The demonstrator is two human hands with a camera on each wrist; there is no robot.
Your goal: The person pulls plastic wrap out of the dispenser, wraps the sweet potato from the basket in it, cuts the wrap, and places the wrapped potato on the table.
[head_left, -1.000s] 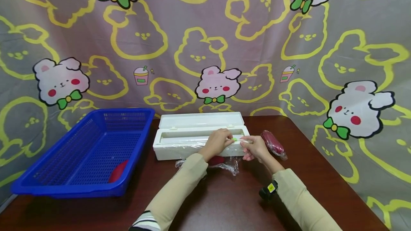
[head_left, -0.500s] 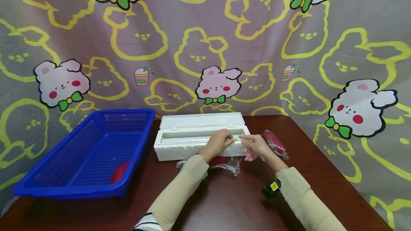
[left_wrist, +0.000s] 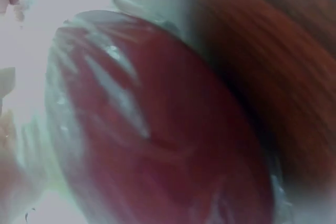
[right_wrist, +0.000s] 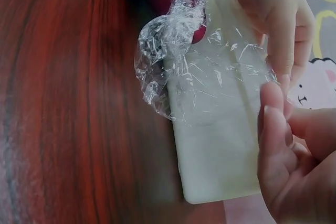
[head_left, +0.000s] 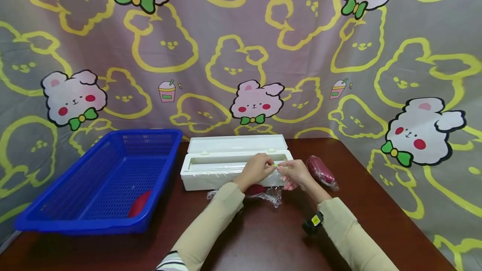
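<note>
A long white plastic wrap dispenser stands on the table with its lid raised. Clear plastic wrap hangs over its front and bunches on the table. Under that film lies a smooth, dark red oval thing, large in the left wrist view and partly hidden by the left arm in the head view. At the dispenser's right end my left hand pinches a small green slide cutter. Right beside it, thumb and finger of my right hand pinch the film's edge, the fingertips of both hands meeting.
Right of the dispenser lies another dark red oblong thing wrapped in film. A blue perforated basket at the left holds a red thing. Behind the brown table hangs a patterned curtain.
My right hand has shifted slightly left, bringing its fingertips closer to those of my left hand. The left hand, dispenser and basket stay about where they were.
</note>
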